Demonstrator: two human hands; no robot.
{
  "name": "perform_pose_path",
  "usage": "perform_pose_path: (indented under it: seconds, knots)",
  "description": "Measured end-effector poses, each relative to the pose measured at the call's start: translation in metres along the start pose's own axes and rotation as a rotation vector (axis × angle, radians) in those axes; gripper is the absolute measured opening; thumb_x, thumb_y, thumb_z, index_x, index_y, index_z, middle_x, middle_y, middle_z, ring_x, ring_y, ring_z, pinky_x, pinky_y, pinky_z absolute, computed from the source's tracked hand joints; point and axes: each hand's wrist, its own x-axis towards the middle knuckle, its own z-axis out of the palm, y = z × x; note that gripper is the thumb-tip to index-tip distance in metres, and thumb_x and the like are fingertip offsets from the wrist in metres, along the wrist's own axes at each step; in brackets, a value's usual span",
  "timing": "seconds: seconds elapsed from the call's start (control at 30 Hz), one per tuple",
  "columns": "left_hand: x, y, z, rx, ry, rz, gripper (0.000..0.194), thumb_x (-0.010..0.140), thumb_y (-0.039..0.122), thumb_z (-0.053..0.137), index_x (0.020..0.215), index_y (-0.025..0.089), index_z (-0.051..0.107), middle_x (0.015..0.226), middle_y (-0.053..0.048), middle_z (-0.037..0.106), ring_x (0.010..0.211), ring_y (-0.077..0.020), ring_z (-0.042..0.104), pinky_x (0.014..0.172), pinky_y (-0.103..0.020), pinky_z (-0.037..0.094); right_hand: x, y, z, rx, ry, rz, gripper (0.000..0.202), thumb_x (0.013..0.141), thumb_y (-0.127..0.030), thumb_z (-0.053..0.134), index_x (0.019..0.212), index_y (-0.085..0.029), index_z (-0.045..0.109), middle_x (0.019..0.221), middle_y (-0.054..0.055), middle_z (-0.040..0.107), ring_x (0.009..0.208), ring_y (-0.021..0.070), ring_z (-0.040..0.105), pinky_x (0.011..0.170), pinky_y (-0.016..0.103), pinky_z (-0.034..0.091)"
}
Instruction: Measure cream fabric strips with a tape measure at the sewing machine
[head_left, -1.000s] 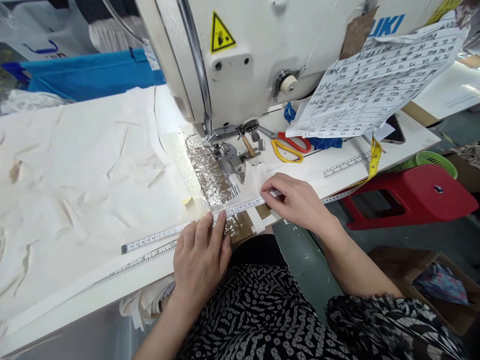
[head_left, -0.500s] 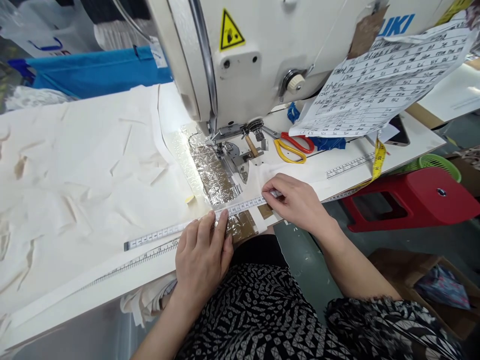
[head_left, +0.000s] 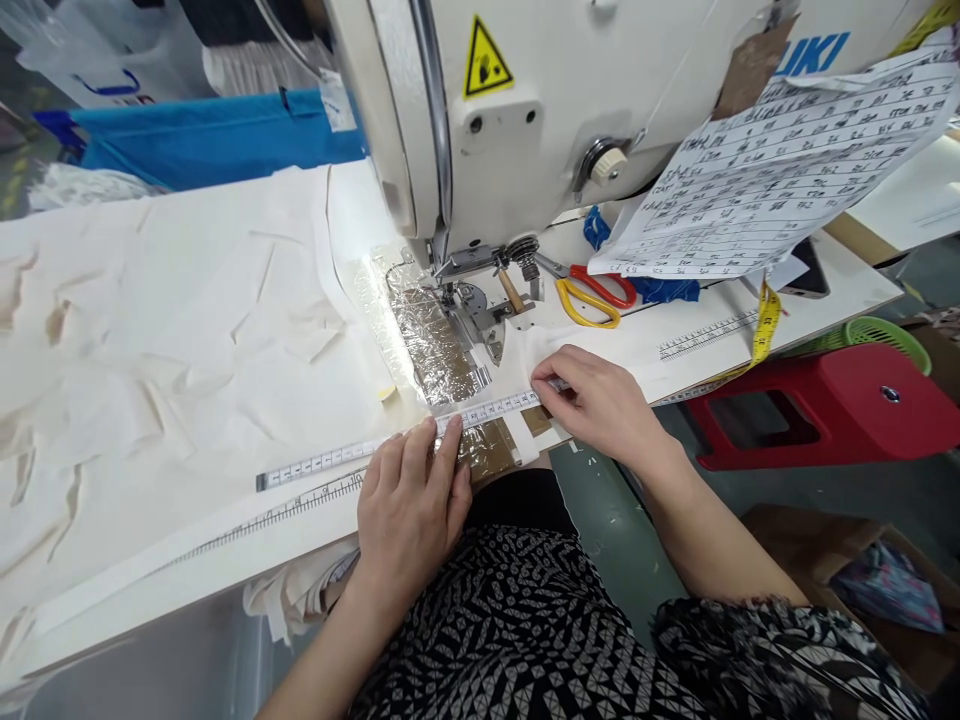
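Observation:
A white measuring tape (head_left: 495, 408) lies stretched across the table's front, over pale fabric (head_left: 225, 330) and the shiny taped plate (head_left: 431, 340) of a sewing machine (head_left: 495, 150). Its metal-tipped end rests at the left. My left hand (head_left: 412, 490) lies with fingers extended, the fingertips pressing on the tape's middle. Further right, my right hand (head_left: 596, 400) pinches the tape between thumb and forefinger beside a white fabric piece in front of the needle area. Part of the tape is hidden under both hands.
Red-and-yellow-handled scissors (head_left: 592, 295) lie right of the needle area, near blue scraps (head_left: 667, 290). A handwritten sheet (head_left: 787, 180) hangs over the right side, with a yellow tape (head_left: 766, 320) below it. A red stool (head_left: 832, 405) and a cardboard box (head_left: 795, 540) stand at the right.
The camera view has shifted slightly, so everything sits a little further right. Both hands keep their places on the measuring tape.

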Motion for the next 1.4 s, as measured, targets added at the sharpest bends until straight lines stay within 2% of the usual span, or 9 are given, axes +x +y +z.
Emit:
perform_pose_path:
  seconds: [0.7, 0.87, 0.97, 1.07, 1.13, 1.2, 1.27, 1.33, 1.4]
  knots:
    - [0.0, 0.002, 0.001, -0.039, 0.012, -0.039, 0.041, 0.095, 0.026, 0.053, 0.134, 0.014, 0.058, 0.12, -0.013, 0.06, 0.106, -0.0265, 0.054, 0.097, -0.039, 0.044, 0.0, -0.002, 0.0, -0.042, 0.021, -0.02, 0.016, 0.093, -0.026, 0.045, 0.085, -0.021, 0.059, 0.088, 0.007, 0.065, 0.081, 0.0239, 0.062, 0.063, 0.033, 0.042]
    - [-0.001, 0.002, -0.001, -0.123, 0.087, -0.044, 0.039, 0.095, 0.023, 0.052, 0.132, 0.011, 0.058, 0.123, -0.014, 0.06, 0.111, -0.0248, 0.056, 0.101, -0.039, 0.046, -0.003, -0.014, -0.015, 0.141, 0.023, -0.035, 0.017, 0.093, -0.029, 0.045, 0.084, -0.023, 0.058, 0.085, 0.008, 0.064, 0.075, 0.0235, 0.061, 0.06, 0.033, 0.044]
    - [-0.009, 0.001, -0.003, -0.289, 0.172, -0.01, 0.035, 0.094, 0.017, 0.052, 0.129, 0.012, 0.057, 0.122, -0.012, 0.063, 0.115, -0.0221, 0.057, 0.106, -0.039, 0.046, -0.011, -0.015, -0.036, 0.286, -0.082, -0.059, 0.021, 0.095, -0.036, 0.048, 0.084, -0.025, 0.061, 0.083, 0.007, 0.065, 0.072, 0.0227, 0.061, 0.06, 0.033, 0.047]
    - [-0.026, -0.004, -0.004, -0.433, 0.218, -0.014, 0.039, 0.09, 0.012, 0.055, 0.129, 0.016, 0.056, 0.12, -0.009, 0.065, 0.114, -0.0206, 0.059, 0.105, -0.04, 0.049, -0.022, -0.002, -0.053, 0.317, -0.331, -0.064, 0.027, 0.096, -0.046, 0.052, 0.081, -0.029, 0.066, 0.081, 0.007, 0.067, 0.066, 0.0207, 0.061, 0.047, 0.031, 0.045]
    - [-0.042, -0.013, -0.007, -0.431, 0.208, -0.086, 0.043, 0.089, 0.012, 0.057, 0.131, 0.02, 0.055, 0.123, -0.008, 0.064, 0.117, -0.021, 0.059, 0.104, -0.041, 0.05, -0.031, 0.009, -0.056, 0.248, -0.322, -0.098, 0.025, 0.094, -0.051, 0.055, 0.081, -0.033, 0.068, 0.085, 0.008, 0.068, 0.07, 0.022, 0.064, 0.041, 0.03, 0.043]
    - [-0.057, -0.027, -0.012, -0.349, 0.193, -0.204, 0.045, 0.09, 0.013, 0.057, 0.133, 0.022, 0.054, 0.128, -0.008, 0.062, 0.122, -0.0223, 0.057, 0.105, -0.043, 0.05, -0.04, 0.017, -0.05, 0.107, -0.111, -0.145, 0.015, 0.094, -0.046, 0.057, 0.09, -0.037, 0.067, 0.095, 0.009, 0.069, 0.087, 0.026, 0.067, 0.053, 0.035, 0.051]
    - [-0.07, -0.043, -0.02, -0.233, 0.172, -0.323, 0.046, 0.092, 0.016, 0.056, 0.137, 0.022, 0.051, 0.134, -0.009, 0.059, 0.129, -0.0244, 0.052, 0.108, -0.045, 0.046, -0.046, 0.02, -0.036, 0.009, 0.086, -0.176, 0.019, 0.094, -0.036, 0.057, 0.111, -0.039, 0.064, 0.114, 0.009, 0.067, 0.108, 0.0295, 0.063, 0.083, 0.044, 0.055]
    - [-0.081, -0.056, -0.029, -0.116, 0.129, -0.397, 0.048, 0.095, 0.02, 0.054, 0.143, 0.02, 0.046, 0.141, -0.012, 0.054, 0.136, -0.0265, 0.046, 0.112, -0.048, 0.041, -0.05, 0.02, -0.019, 0.0, 0.119, -0.224, 0.043, 0.096, -0.03, 0.057, 0.137, -0.038, 0.052, 0.136, 0.01, 0.058, 0.128, 0.031, 0.052, 0.108, 0.05, 0.042]
    - [-0.09, -0.063, -0.035, -0.015, 0.069, -0.43, 0.049, 0.099, 0.024, 0.05, 0.147, 0.018, 0.041, 0.146, -0.014, 0.048, 0.14, -0.028, 0.041, 0.115, -0.049, 0.036, -0.051, 0.02, -0.003, -0.018, 0.053, -0.292, 0.06, 0.098, -0.026, 0.054, 0.153, -0.035, 0.034, 0.15, 0.012, 0.046, 0.14, 0.0303, 0.039, 0.116, 0.051, 0.034]
